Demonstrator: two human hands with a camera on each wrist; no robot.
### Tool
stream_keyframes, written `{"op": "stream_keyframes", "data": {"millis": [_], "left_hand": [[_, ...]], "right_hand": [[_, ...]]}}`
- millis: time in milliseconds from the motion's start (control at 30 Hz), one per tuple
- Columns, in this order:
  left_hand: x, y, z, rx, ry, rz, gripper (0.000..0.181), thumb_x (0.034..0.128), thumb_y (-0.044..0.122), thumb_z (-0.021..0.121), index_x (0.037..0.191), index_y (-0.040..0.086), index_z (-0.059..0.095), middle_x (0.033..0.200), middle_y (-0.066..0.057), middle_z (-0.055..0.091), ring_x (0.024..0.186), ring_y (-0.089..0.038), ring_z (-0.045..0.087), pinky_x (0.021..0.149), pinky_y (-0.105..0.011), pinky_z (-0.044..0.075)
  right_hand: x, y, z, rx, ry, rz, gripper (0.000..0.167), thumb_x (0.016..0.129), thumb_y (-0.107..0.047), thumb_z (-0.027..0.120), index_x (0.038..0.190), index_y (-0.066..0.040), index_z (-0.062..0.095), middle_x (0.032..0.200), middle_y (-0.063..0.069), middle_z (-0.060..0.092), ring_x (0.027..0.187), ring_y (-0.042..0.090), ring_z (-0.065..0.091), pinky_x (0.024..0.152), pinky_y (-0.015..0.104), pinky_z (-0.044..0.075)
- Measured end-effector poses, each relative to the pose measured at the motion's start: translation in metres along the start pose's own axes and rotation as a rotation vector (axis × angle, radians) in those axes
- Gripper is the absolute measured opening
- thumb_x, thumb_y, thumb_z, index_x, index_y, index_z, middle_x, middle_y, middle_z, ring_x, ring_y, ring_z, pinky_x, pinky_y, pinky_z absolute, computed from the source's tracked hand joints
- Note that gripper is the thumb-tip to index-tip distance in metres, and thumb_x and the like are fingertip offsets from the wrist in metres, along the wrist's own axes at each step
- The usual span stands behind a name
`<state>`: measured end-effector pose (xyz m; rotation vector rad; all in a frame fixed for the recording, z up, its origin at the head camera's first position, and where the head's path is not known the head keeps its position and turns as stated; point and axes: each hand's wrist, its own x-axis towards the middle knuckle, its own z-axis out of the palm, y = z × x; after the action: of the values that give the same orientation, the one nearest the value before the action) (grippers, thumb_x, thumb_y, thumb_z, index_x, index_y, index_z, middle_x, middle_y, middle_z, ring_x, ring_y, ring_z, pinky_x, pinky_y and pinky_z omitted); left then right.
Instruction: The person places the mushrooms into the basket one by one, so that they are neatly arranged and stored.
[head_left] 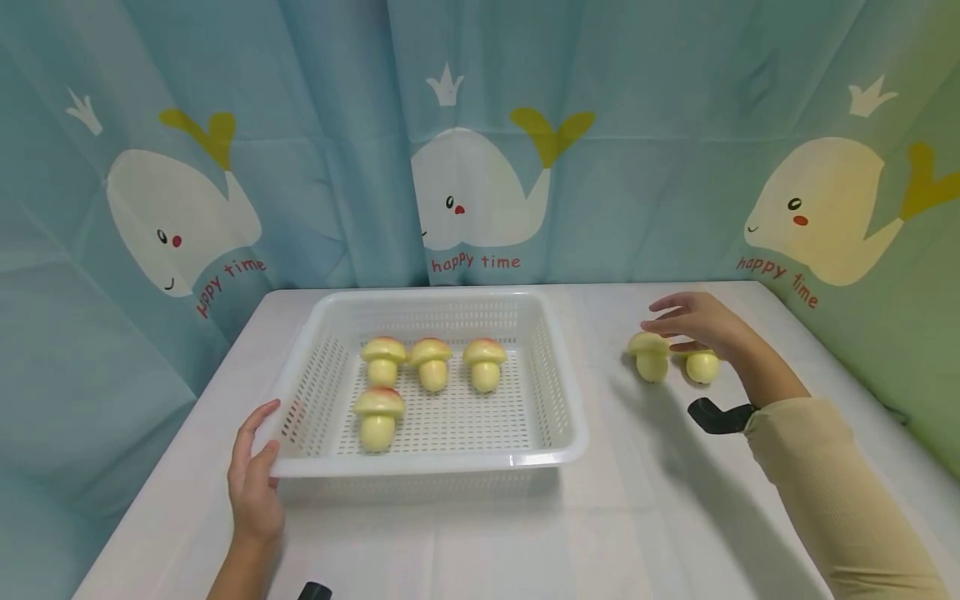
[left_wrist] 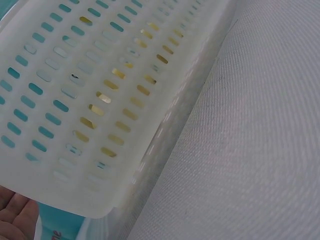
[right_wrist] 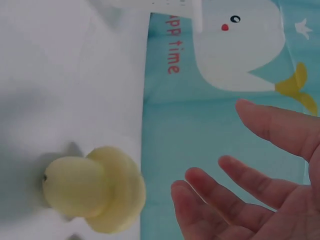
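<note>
My right hand: the fingers are loose and apart, with nothing in them. It hangs over the two mushrooms outside, and the right wrist view shows a gap between my fingers and one of them.
My left hand: it holds the near left corner of the basket, with my thumb at the rim.
Mushrooms outside: two are on the table, to the right of the basket. The left one shows well; the right one is partly behind my hand.
Mushrooms inside: there are four. Three make a row across the middle, and one sits nearer me, on the left.
Their look: pale yellow, some with red on the cap. Stems point toward me.
Basket: white, full of little holes.
My right arm: a tan sleeve, with a black piece at the wrist.
Table: covered in white.
Curtain: blue, with white whales, crowns and red "happy time" words.
</note>
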<state>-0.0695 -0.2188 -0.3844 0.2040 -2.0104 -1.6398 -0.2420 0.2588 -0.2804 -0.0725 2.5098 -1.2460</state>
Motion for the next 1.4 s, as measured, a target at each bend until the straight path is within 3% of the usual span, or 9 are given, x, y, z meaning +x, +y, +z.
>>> {"op": "stream_keyframes", "data": {"millis": [333, 667, 1100, 1400], "left_hand": [[0.000, 0.001, 0.000, 0.011, -0.005, 0.013, 0.045, 0.0917, 0.013, 0.024, 0.134, 0.009, 0.041, 0.138, 0.003, 0.037, 0.116, -0.012, 0.041, 0.082, -0.015, 0.039], [0.001, -0.002, -0.001, -0.027, -0.015, 0.041, 0.046, 0.0911, 0.011, 0.024, 0.134, 0.007, 0.041, 0.137, 0.001, 0.038, 0.116, -0.012, 0.042, 0.080, -0.015, 0.039], [0.001, -0.002, -0.001, -0.010, -0.017, 0.026, 0.046, 0.0914, 0.011, 0.023, 0.134, 0.008, 0.040, 0.138, 0.002, 0.037, 0.116, -0.011, 0.041, 0.079, -0.014, 0.041], [0.001, -0.002, -0.002, -0.024, -0.019, 0.024, 0.045, 0.0917, 0.011, 0.024, 0.134, 0.007, 0.041, 0.138, 0.002, 0.037, 0.117, -0.013, 0.040, 0.081, -0.014, 0.040]], "right_hand": [[0.002, 0.017, -0.001, -0.021, 0.059, -0.001, 0.068, 0.086, -0.029, 0.063, 0.133, 0.009, 0.033, 0.130, 0.032, 0.038, 0.117, 0.041, 0.041, 0.089, 0.047, 0.041], [0.014, 0.043, 0.007, -0.202, 0.189, -0.083, 0.059, 0.085, -0.028, 0.064, 0.125, 0.010, 0.043, 0.123, 0.032, 0.045, 0.106, 0.042, 0.048, 0.083, 0.047, 0.044], [0.025, 0.051, 0.019, -0.277, 0.223, -0.127, 0.052, 0.080, -0.018, 0.070, 0.120, 0.009, 0.051, 0.122, 0.031, 0.046, 0.109, 0.044, 0.045, 0.084, 0.050, 0.040], [0.033, 0.052, 0.024, -0.236, 0.217, -0.077, 0.047, 0.079, -0.013, 0.069, 0.119, 0.008, 0.052, 0.121, 0.031, 0.045, 0.107, 0.041, 0.043, 0.087, 0.050, 0.038]]}}
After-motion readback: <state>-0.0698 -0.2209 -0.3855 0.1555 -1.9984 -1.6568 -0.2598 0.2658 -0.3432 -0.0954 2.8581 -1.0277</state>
